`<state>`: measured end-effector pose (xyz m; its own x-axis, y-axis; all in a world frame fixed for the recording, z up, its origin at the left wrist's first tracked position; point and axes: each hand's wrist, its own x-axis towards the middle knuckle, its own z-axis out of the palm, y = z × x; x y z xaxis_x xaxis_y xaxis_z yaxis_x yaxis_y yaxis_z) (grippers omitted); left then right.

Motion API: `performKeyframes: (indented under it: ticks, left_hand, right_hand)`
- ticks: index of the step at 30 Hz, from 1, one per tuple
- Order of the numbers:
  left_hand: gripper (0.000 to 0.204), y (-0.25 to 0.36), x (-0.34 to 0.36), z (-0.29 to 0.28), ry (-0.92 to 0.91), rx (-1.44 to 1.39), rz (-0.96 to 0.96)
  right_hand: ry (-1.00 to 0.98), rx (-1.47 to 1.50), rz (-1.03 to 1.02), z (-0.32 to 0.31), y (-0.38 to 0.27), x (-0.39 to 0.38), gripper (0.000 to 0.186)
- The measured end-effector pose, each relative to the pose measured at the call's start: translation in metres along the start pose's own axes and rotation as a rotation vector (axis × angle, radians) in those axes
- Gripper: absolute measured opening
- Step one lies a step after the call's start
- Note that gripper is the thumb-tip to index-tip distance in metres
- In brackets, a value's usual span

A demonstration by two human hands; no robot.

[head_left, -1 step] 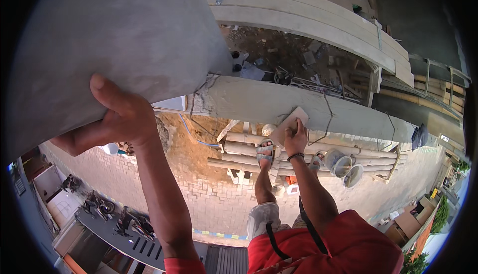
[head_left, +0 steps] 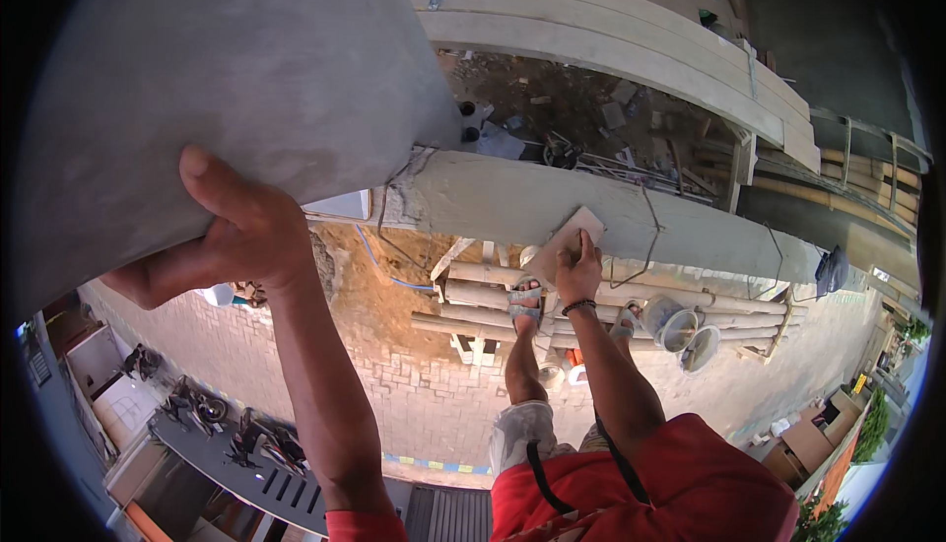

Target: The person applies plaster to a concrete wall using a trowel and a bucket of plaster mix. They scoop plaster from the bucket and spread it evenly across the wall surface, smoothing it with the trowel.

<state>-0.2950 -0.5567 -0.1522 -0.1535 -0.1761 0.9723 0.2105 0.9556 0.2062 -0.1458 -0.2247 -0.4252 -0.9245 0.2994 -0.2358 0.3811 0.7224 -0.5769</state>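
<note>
My left hand (head_left: 241, 232) grips the lower edge of a broad grey plastered column (head_left: 266, 79), its thumb flat on the face and its fingers round the far side, partly hidden. In my right hand (head_left: 578, 274) is a thin, pale rectangular plastering float (head_left: 568, 239), pinched by its near edge. The float lies against the front edge of a long grey plastered beam (head_left: 512, 195), which runs rightward from the column. Bent wires (head_left: 650, 232) stick out of the beam just right of the float.
Below, my sandalled feet stand on bamboo scaffolding (head_left: 478, 294). Buckets (head_left: 678, 330) hang or stand beside my right foot. Beyond the beam run long pale boards (head_left: 611, 44), with rubble (head_left: 552, 99) between. Paving (head_left: 394, 384) and parked motorbikes (head_left: 266, 443) lie far below.
My right hand and the float have shifted slightly to the left along the beam's edge. The left hand keeps its hold on the column.
</note>
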Motion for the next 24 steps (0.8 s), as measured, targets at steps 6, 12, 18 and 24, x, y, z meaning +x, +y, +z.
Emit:
performKeyframes:
  ticks: [6, 12, 18, 24]
  left_hand:
    - [0.083, 0.003, -0.004, 0.009, 0.038, -0.104, -0.009]
    - [0.082, -0.007, -0.003, 0.002, 0.009, -0.112, 0.006]
    - [0.076, -0.007, -0.003, 0.003, -0.013, -0.043, 0.059]
    - [0.078, -0.005, -0.002, 0.009, 0.033, -0.141, 0.065]
  right_hand:
    - [-0.156, -0.037, -0.050, 0.046, -0.053, -0.046, 0.060]
    - [-0.421, -0.080, -0.223, 0.022, -0.017, -0.137, 0.055]
    - [-0.043, 0.054, -0.040, -0.045, 0.001, -0.045, 0.052]
    - [0.063, -0.039, 0.047, -0.026, 0.007, 0.026, 0.048]
